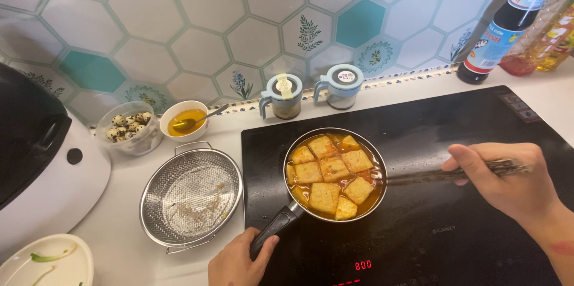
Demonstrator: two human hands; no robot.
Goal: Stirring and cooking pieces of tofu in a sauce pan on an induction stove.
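A small frying pan [291, 160] stands on the black induction hob [454, 136]. It holds several squares of fried tofu [326, 196] in orange sauce. My left hand [236, 261] grips the pan's black handle [276, 226] at the bottom of the view. My right hand [508, 181] holds dark chopsticks [430, 175] level, their tips at the pan's right rim. The chopsticks look blurred.
A metal mesh strainer [191, 196] sits left of the pan. Behind it are a tub of speckled quail eggs [128, 127] and a small bowl of orange liquid with a spoon [182, 120]. Two lidded jars [284, 96] and sauce bottles [502, 23] line the tiled wall. A rice cooker [42, 160] stands far left.
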